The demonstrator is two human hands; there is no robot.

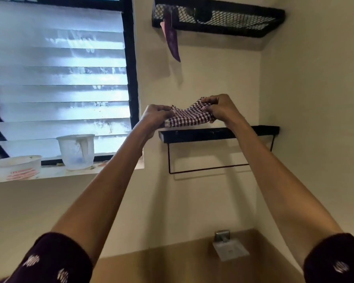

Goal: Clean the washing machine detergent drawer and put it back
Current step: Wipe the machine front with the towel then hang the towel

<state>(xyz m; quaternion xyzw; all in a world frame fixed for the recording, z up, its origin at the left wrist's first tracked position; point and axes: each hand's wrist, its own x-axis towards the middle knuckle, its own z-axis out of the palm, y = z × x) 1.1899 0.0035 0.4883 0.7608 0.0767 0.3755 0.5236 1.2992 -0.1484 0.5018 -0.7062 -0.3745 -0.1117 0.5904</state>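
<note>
Both my arms reach up toward a black wall shelf [194, 135]. A maroon-and-white checked cloth [187, 117] lies bunched just above the shelf's top. My left hand [155, 117] pinches the cloth's left end, and my right hand [219, 108] pinches its raised right end. The detergent drawer and the washing machine are not in view.
A rail [208, 168] hangs under the shelf. Higher up is a black mesh rack [219, 18] with a purple packet [172, 37] hanging from it. On the window sill at left stand a white measuring jug [77, 151] and a white tub [14, 166]. A louvred window [57, 82] fills the left.
</note>
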